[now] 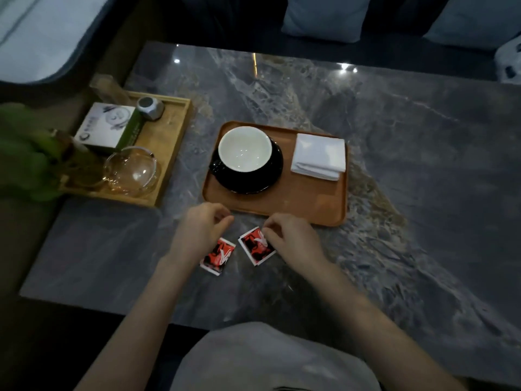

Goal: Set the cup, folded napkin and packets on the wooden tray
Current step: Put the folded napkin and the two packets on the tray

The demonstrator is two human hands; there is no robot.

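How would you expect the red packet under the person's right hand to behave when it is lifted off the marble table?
The red packet looks thin and flat, so it is probably light and floppy. Lying flush on the glossy table, it may slide rather than lift; the right hand fingertips sit at its corner, likely the easiest purchase.

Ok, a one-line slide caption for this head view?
Cup and folded napkin sit on the wooden tray; both hands reach two red packets on the marble table.

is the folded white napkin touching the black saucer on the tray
Apart. The head view shows bare tray between the folded white napkin and the round black saucer.
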